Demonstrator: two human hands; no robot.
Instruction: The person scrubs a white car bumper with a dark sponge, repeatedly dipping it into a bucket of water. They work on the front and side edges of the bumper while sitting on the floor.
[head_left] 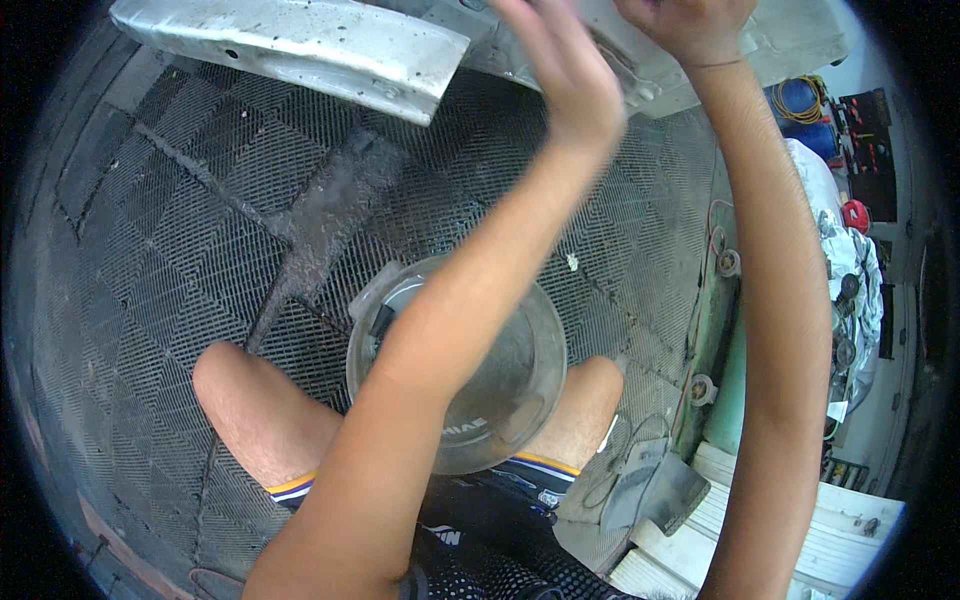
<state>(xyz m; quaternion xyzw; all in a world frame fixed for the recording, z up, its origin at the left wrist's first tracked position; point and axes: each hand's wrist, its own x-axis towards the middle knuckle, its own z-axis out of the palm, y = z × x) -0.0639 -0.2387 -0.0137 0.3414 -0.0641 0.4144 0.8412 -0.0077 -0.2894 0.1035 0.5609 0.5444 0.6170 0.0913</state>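
Both my arms reach up to a large pale metal body panel (pixel 690 95) at the top edge. My left hand (pixel 570 70) is raised in front of it with the fingers stretched out, blurred and partly cut off by the frame. Whether it touches the metal I cannot tell. To its right, my right hand (pixel 700 30) is bent at the wrist against the same panel, its fingers mostly out of frame. Between my knees stands a round translucent tub (pixel 545 400), partly hidden by my left forearm. A dark object (pixel 381 322) shows at its left inside.
A long silver metal beam (pixel 300 45) juts out at the upper left. Black grid mats (pixel 150 300) with a wet, muddy strip cover the floor. Rightward are a green cylinder (pixel 729 400), crumpled silver sheeting (pixel 850 270), white slats (pixel 690 560) and a blue drum (pixel 812 138).
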